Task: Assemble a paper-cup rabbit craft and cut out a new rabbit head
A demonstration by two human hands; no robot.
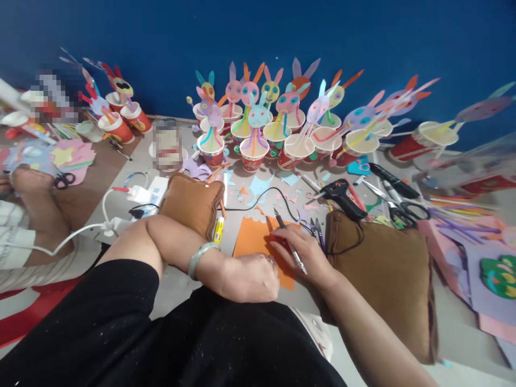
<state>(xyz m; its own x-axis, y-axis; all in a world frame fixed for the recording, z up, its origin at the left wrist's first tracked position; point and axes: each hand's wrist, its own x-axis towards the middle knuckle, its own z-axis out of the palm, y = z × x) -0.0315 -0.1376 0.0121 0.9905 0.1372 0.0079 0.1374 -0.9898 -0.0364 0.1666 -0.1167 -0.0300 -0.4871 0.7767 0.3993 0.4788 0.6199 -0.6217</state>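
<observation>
A sheet of orange paper (252, 236) lies on the table in front of me. My left hand (252, 277), with a pale bangle (197, 260) on the wrist, rests curled on the paper's near left part. Its fingertips are turned under, so whatever they hold, if anything, is hidden. Between the fingers of my right hand (304, 250) is a slim pen (296, 255) with a dark upper part and a silvery lower end. That hand sits over the paper's right side. A yellow glue stick (219, 230) lies just left of the paper.
Paper cups (255, 153) with rabbit-faced straw figures line the blue wall. Brown cushions (379, 279) flank the paper. A glue gun (342, 196), scissors (397, 207) and paper scraps (260, 185) lie beyond. At left, another person's hand (32, 180) is near pink paper (76, 156).
</observation>
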